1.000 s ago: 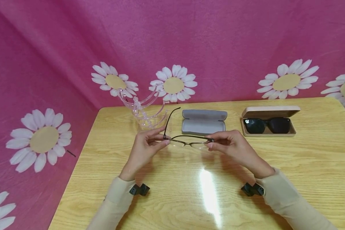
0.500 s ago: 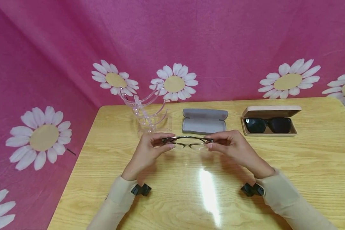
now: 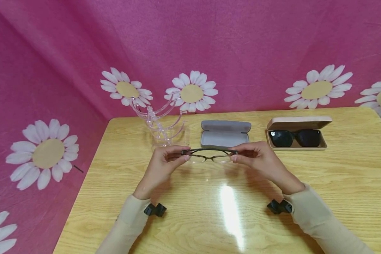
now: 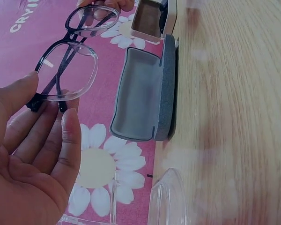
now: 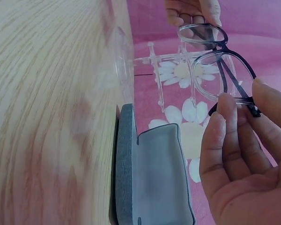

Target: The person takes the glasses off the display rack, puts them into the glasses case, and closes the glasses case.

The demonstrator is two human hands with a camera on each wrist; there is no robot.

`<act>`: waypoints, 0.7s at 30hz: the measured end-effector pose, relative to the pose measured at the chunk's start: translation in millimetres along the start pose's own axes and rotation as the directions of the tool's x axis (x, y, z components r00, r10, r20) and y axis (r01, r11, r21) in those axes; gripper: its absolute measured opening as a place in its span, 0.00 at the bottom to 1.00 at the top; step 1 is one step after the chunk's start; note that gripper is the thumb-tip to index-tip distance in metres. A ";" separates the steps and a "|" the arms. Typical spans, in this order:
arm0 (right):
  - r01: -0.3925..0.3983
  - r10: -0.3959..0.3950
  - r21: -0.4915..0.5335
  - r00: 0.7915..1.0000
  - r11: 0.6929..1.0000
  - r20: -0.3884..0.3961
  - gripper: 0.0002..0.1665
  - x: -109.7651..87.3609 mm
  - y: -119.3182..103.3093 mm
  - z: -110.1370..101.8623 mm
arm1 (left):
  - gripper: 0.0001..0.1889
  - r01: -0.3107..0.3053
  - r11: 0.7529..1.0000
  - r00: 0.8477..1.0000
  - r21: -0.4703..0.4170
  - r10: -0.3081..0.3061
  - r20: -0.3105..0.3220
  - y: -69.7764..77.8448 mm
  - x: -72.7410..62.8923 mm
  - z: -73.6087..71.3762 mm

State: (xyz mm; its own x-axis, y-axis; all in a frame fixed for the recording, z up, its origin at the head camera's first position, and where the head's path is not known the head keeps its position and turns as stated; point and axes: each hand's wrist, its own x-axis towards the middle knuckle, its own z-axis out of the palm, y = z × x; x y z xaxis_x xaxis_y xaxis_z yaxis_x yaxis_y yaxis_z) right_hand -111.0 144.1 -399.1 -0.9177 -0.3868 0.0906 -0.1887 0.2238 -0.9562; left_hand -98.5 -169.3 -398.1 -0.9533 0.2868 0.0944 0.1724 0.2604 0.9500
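Item: clear-lens glasses (image 3: 209, 158), arms folded and crossed behind the lenses, held up off the wooden table (image 3: 190, 218), on the wearer's side of the grey case (image 3: 224, 139) and just beside it in the head view. Exact ht above table: can't tell.

L hand (image 3: 160, 164) pinches one end of the frame, thumb on the front, fingers behind; R hand (image 3: 261, 162) mirrors it at the other end. Remaining fingers bent, close together, nr the folded arms; which of them actually touch: can't tell. Grip at outer corners prob. chosen to keep skin off the lenses and stop the folded arms springing out; two-handed hold likely keeps the frame level.

Grey case stands open, hinge at rear, unoccupied, so its tray faces the wearer; prob. set thus for easy access. Tan case (image 3: 300, 122), also open, sits apart to the right, w/ dark sunglasses (image 3: 295, 138) in its tray, lenses facing the wearer. Clear stand (image 3: 150, 118) w/ curved arms is behind L hand, no eyewear seen on it; presumably kept to the side to leave working space. Pink curtain (image 3: 241, 46) hangs behind table; purpose prob. just backdrop
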 end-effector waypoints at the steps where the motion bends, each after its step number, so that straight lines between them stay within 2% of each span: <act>1: 0.004 -0.004 -0.001 1.000 1.000 -0.004 0.15 0.2 0.5 -0.3 | 0.15 -0.003 1.000 1.000 -0.003 0.003 0.000 -0.5 0.3 -0.1; 8: -0.027 0.026 0.015 1.000 1.000 0.011 0.14 1.6 3.4 -1.9 | 0.13 -0.011 1.000 1.000 0.004 0.011 0.017 -3.1 1.4 0.1; 14: -0.053 0.052 0.026 0.998 0.998 0.029 0.13 3.2 5.5 -2.6 | 0.12 0.008 1.000 1.000 -0.002 -0.008 0.023 -5.5 2.6 1.5; 21: -0.099 0.098 0.040 0.995 0.994 0.029 0.14 3.4 7.1 -5.7 | 0.11 0.100 0.995 0.994 -0.020 -0.101 -0.036 -10.5 6.9 5.3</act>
State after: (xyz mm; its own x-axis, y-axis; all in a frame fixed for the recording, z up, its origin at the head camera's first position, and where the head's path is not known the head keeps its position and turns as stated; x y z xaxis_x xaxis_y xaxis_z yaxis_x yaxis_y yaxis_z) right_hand -117.4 149.4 -404.0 -0.9214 -0.3884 -0.0113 -0.0828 0.2247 -0.9709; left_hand -105.6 -165.2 -409.1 -0.9740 0.2262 0.0090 0.0713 0.2689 0.9605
